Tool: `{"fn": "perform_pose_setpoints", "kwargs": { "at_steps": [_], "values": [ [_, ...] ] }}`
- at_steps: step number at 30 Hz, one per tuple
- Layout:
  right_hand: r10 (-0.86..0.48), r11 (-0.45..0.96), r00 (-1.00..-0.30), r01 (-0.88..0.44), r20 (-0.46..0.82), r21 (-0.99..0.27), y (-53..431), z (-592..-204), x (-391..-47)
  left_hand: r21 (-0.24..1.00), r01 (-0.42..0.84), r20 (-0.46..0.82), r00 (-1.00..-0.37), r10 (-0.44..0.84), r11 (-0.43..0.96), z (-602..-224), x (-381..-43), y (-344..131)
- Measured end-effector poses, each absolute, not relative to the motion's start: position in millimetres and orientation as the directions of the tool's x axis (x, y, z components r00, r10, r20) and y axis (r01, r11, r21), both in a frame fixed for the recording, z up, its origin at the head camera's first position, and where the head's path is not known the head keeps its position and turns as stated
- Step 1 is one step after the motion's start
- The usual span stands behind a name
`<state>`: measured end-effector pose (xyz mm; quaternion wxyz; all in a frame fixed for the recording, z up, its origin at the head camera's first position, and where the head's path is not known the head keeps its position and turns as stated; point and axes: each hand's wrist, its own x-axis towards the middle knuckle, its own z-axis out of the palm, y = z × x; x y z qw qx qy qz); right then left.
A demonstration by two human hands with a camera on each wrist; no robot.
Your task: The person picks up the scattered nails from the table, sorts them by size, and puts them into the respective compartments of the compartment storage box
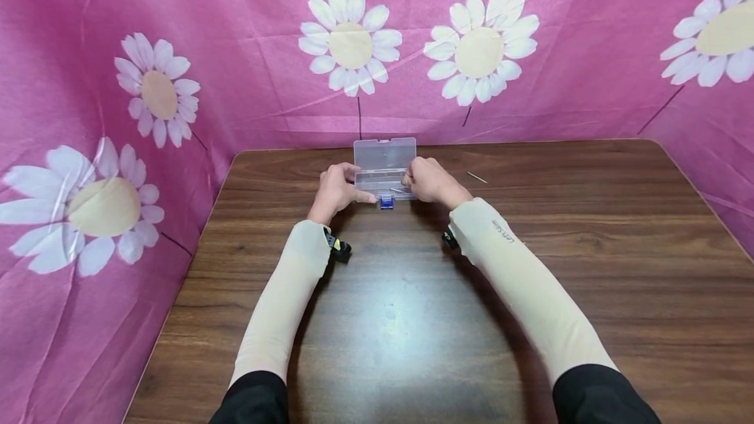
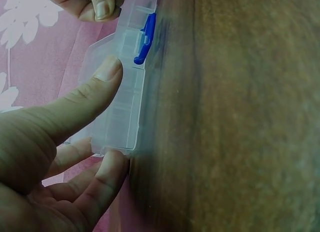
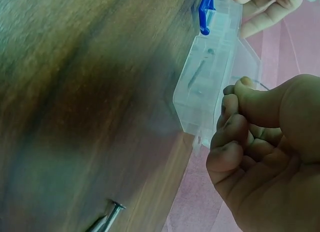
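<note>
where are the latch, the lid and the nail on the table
latch (image 1: 386,203): head view, its blue front
lid (image 1: 385,155): head view, its clear panel
nail (image 3: 113,215): right wrist view, its shaft

Obscured and cropped parts
Right hand (image 1: 432,180) partly covers the right end of the box (image 1: 377,178); bottom edge crops the nail (image 3: 114,215), right wrist view.

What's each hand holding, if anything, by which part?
The left hand holds the clear box by its left end. I can't tell whether the right hand holds anything.
</note>
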<state>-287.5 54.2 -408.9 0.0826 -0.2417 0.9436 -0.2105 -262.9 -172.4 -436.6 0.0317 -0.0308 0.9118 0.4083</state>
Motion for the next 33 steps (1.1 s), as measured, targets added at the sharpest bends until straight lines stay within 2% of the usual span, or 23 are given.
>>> {"fn": "perform_pose_setpoints", "kwargs": {
  "at_steps": [13,33],
  "values": [
    [-0.472,0.751,-0.882,-0.407,0.009,-0.521,74,-407,-288,0.737,-0.067,-0.074,-0.997,-0.018,0.672,-437,-262,-172],
    [-0.403,0.751,-0.915,-0.319,-0.019,-0.578,122,-410,-293,0.731,-0.071,-0.082,-0.997,-0.017,0.679,-435,-263,-173]
  ]
}}
